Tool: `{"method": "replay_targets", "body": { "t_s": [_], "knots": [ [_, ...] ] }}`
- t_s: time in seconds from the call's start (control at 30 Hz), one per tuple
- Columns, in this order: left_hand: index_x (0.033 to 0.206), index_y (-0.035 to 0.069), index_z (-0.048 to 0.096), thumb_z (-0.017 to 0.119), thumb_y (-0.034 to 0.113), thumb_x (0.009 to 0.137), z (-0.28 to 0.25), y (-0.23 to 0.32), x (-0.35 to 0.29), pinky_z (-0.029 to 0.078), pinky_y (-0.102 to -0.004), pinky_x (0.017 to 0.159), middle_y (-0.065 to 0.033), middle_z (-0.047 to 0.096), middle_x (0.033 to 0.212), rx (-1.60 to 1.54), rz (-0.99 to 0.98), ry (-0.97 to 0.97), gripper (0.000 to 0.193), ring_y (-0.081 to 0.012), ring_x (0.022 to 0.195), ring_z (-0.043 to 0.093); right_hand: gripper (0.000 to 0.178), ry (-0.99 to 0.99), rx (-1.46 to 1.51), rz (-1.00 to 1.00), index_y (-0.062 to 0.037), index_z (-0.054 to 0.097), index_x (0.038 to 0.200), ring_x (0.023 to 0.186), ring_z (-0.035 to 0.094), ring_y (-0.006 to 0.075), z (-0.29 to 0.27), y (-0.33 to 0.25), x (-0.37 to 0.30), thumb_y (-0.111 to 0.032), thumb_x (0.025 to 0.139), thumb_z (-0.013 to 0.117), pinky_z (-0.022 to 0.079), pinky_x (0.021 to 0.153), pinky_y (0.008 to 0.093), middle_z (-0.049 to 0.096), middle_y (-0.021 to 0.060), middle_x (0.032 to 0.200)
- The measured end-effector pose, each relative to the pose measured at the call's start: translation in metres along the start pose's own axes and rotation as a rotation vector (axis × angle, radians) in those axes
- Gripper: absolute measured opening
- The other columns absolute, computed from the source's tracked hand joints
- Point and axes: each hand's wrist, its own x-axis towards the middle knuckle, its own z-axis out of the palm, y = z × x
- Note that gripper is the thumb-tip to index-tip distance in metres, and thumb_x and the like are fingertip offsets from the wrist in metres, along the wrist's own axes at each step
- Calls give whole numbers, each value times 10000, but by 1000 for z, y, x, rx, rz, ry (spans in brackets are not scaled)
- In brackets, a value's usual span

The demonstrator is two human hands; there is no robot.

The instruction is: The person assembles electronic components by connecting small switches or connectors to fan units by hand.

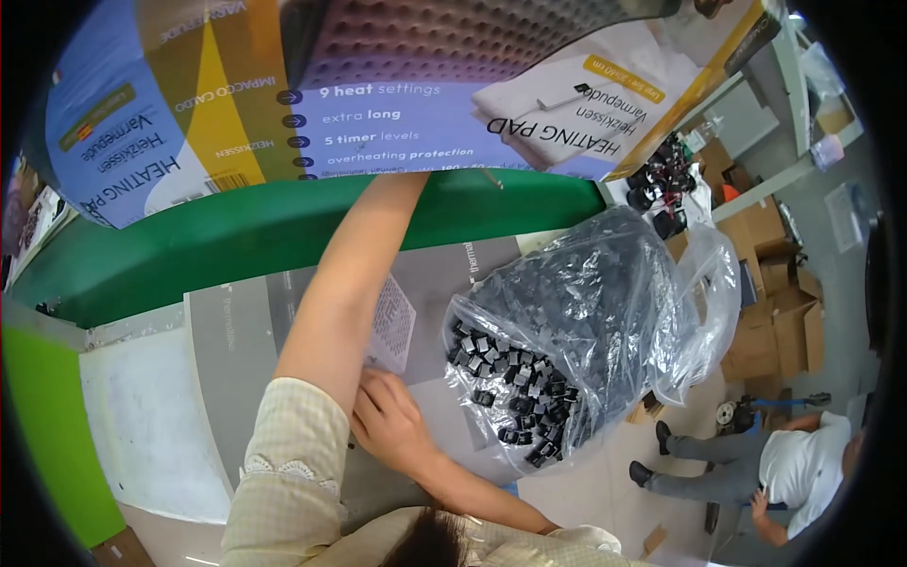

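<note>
My left forearm (351,269) reaches up and away, and its hand is hidden behind a large printed cardboard box (378,123) in blue, purple and yellow. Close to my left elbow, my right hand (392,425) rests low over a grey cardboard sheet (246,350). Its fingers are curled, with the tips partly behind my left arm; whatever they hold is hidden. Right of that hand lies an opened clear plastic bag (605,283). Many small black plastic pieces (520,373) with grey faces are heaped at its mouth. A white printed label (392,326) shows beside my left forearm.
A green panel (283,241) runs along the far side, beneath the printed box. To the right are a pile of black parts with red wires (666,180) and stacked brown cartons (775,321). Another person (794,463) in a white shirt is at the lower right.
</note>
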Motion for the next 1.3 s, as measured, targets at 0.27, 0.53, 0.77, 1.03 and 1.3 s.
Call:
{"method": "replay_targets", "body": {
  "t_s": [0.27,0.53,0.77,1.03,1.3],
  "knots": [
    [1174,109,597,789,320,760,-138,25,-50,501,-442,854,-137,647,1098,97,-308,-519,503,-349,1033,625,304,219,244,243,-7,718,1068,927,687,296,-16,0,8,-6,778,808,570,796,356,687,142,1061],
    [1084,129,604,878,198,670,-307,178,-192,514,-448,764,-85,606,1043,268,-838,-796,501,-333,894,644,494,9,838,322,83,548,1280,1115,676,258,-28,-6,0,174,816,691,575,867,306,672,209,1191],
    [952,99,660,746,89,754,-284,205,-213,390,-484,1032,-82,610,1062,690,-312,-724,216,-306,1064,614,407,-45,965,290,82,576,1224,1048,665,201,-29,4,-6,143,839,693,542,920,308,659,198,1217],
    [914,52,698,668,79,864,-264,171,-186,495,-435,661,-141,684,802,-25,-497,-850,64,-352,746,661,383,7,1040,464,10,521,1298,980,630,114,-32,10,-1,58,932,623,517,888,255,666,132,1197],
    [911,47,717,659,183,925,-253,174,-185,512,-414,659,-145,700,798,-225,-529,-506,149,-344,724,664,263,-68,893,539,-31,591,1260,804,536,58,-31,8,-1,-165,1038,548,436,701,196,634,13,949]
  ]
}}
